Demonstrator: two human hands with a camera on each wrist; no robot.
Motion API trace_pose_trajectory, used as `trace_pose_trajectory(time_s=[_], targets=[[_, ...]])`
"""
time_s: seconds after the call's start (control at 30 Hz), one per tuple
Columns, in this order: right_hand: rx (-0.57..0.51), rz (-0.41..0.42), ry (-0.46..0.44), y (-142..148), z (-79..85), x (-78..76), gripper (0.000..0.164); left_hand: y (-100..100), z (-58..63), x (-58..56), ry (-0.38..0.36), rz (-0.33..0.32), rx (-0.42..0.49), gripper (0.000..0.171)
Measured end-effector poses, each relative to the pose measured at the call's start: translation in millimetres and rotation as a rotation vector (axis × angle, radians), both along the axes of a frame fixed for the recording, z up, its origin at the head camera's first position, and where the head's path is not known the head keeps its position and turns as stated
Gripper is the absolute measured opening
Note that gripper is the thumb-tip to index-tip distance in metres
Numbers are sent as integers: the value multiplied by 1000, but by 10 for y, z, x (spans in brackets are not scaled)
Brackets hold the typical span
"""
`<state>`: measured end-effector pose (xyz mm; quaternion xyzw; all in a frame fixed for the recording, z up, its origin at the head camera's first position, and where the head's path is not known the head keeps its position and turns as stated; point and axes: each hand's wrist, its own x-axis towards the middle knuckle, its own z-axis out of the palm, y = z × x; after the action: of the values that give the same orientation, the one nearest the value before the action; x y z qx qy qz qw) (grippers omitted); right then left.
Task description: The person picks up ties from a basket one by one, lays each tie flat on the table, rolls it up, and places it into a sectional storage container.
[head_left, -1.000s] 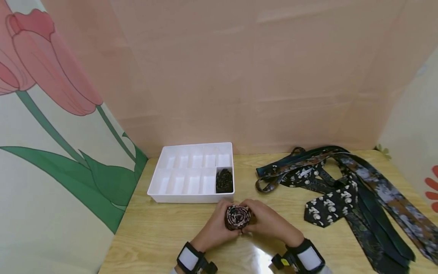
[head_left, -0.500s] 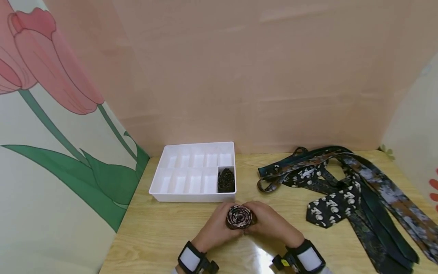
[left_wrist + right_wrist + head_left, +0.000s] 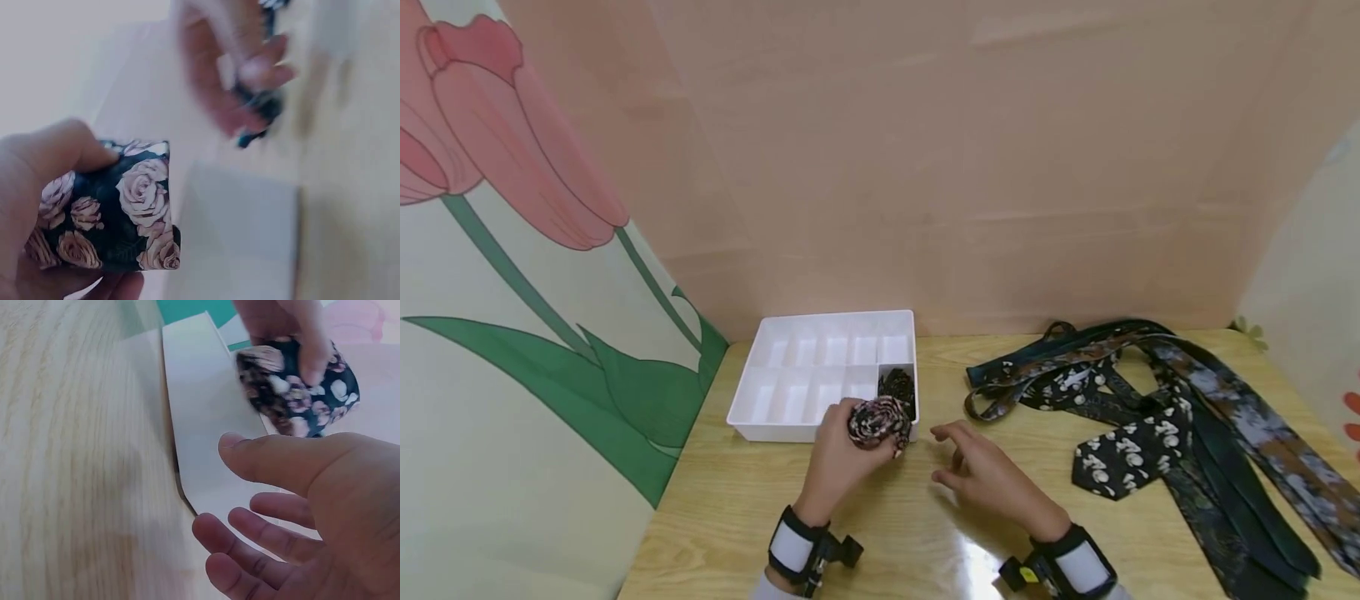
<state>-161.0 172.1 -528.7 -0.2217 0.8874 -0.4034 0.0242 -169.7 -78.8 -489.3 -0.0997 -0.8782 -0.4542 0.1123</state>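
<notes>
Left thumb and fingers clasp the rose-print roll (image 3: 877, 421), left hand (image 3: 837, 454) reaching forward, roll right at the tray's near edge, close to its right corner! Right hand (image 3: 988, 479) grasps nothing, fingers loosely bent and spread beyond that corner. White tray (image 3: 805, 433), 2 rows: 1 dark roll (image 3: 897, 383) in the near-right corner compartment. Loose ties (image 3: 1165, 421) sprawl toward the table's (image 3: 722, 517) right edge.
</notes>
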Motion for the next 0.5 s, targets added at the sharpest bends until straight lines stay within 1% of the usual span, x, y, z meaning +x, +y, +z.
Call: trace_pose_trajectory(time_s=[0.07, 0.13, 0.2, 0.27, 0.37, 0.43, 0.5], targets=[[2, 7, -2, 2, -7, -2, 57, -34, 82, -81, 11, 89, 64, 50], [8, 17, 1, 0, -19, 1, 55, -54, 109, -188, 34, 171, 108, 51], [11, 30, 0, -3, -30, 4, 54, -55, 114, -289, 52, 245, 148, 51], [17, 39, -1, -5, -39, 6, 53, -39, 83, -383, 73, 301, 155, 50], [26, 42, -7, -5, -49, 6, 52, 7, 28, -486, 92, 341, 131, 49], [33, 38, -5, -4, -52, 6, 52, 40, -21, -536, 106, 351, 85, 49], [38, 34, 1, -2, -48, 6, 52, 70, -56, -561, 112, 356, 44, 50]])
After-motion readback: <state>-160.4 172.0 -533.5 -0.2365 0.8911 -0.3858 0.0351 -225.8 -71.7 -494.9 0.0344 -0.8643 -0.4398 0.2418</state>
